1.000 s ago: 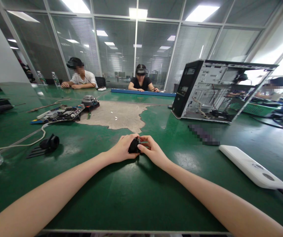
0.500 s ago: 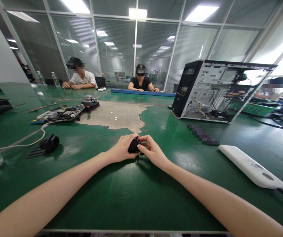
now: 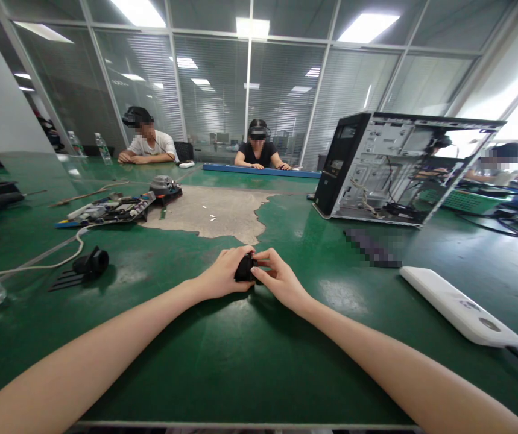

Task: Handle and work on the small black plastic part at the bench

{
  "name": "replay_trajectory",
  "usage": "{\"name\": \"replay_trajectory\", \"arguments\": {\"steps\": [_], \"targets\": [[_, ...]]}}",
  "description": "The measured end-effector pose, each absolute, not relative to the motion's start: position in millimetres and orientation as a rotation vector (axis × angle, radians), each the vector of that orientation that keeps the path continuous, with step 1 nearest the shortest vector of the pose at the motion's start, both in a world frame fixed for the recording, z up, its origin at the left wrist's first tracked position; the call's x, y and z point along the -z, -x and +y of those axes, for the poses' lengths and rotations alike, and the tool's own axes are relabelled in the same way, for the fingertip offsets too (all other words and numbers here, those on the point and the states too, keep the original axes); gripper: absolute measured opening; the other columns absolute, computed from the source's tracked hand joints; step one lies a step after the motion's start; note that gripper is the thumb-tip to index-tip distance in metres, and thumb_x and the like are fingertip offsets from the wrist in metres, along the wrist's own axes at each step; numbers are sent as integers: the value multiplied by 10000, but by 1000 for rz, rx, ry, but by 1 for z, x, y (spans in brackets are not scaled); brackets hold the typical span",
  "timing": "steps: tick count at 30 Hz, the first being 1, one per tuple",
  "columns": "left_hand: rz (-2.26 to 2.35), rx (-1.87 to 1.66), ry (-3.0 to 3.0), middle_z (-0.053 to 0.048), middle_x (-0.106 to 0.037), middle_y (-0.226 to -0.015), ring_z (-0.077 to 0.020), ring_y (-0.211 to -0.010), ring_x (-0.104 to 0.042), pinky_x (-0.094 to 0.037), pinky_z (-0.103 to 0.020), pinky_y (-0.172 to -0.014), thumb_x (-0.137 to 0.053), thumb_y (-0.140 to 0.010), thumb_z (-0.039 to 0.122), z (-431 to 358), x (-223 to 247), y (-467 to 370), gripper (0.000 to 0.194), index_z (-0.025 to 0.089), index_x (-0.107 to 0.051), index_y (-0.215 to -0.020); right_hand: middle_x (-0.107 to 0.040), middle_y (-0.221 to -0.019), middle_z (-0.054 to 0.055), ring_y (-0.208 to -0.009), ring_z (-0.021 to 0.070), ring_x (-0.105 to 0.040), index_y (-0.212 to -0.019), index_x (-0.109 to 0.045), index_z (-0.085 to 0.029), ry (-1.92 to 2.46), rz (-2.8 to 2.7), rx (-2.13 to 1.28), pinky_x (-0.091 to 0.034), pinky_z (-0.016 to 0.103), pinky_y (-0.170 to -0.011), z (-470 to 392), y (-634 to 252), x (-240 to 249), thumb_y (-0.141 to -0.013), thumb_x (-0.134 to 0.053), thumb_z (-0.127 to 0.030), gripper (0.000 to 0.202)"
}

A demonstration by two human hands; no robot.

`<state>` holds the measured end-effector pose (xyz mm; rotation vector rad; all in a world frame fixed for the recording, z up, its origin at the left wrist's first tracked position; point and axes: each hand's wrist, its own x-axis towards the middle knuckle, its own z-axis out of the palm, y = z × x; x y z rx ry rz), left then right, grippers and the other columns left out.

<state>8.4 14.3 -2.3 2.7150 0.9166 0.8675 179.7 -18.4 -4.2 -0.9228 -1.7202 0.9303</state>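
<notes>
1. A small black part (image 3: 243,269) is handled between both hands, above or on the green table (image 3: 249,374); whether it is supported by the tabletop cannot be told; the step in hand appears to be close fingertip work at its right edge.
2. By the next move, a steady left grip and fine control of the right fingertips seem to be called for.
3. The part is clasped in the left hand (image 3: 226,274), whose fingers and thumb are curled around it; its far side is hidden.
4. The right hand (image 3: 281,280) is half curled, thumb and fingers brought to the part's right edge; whether anything is pinched there cannot be made out.
</notes>
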Motion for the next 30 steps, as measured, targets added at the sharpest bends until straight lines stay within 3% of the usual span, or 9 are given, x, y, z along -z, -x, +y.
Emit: {"name": "replay_trajectory", "arguments": {"steps": [11,18,25,30], "targets": [[930,-846,-2708,-52,-502,-1109,-235,-1031,-479,-331,-380,-885,-607,-664,248,12,-1,-8,577,229,-311,-1158,-533,-972,35,-946,173,-548,-947,-473,-208,977,-1732,-964,-503,293,-702,-19,-179,1,-747,-548,-225,215],[927,-856,-2711,-59,-497,-1120,-230,-1035,-477,-326,-378,-889,-600,-677,255,11,0,-9,559,224,-310,-1154,-525,-972,38,-962,173,-534,-938,-488,-215,934,-1812,-755,-493,295,-715,-20,-180,4,-779,-507,-203,160],[924,-864,-2714,-51,-502,-1099,-226,-1013,-483,-336,-373,-878,-598,-671,247,13,0,-9,564,222,-310,-1155,-502,-1048,79,-934,177,-550,-1027,-442,-187,1023,-1764,-866,-510,315,-702,-19,-178,2,-777,-509,-196,260],[941,-845,-2702,-51,-503,-1103,-232,-1022,-482,-335,-380,-881,-600,-659,237,12,-1,-9,577,230,-306,-1155,-529,-995,41,-922,158,-560,-996,-444,-217,950,-1779,-948,-513,306,-729,-22,-178,1,-791,-506,-211,214]]}}
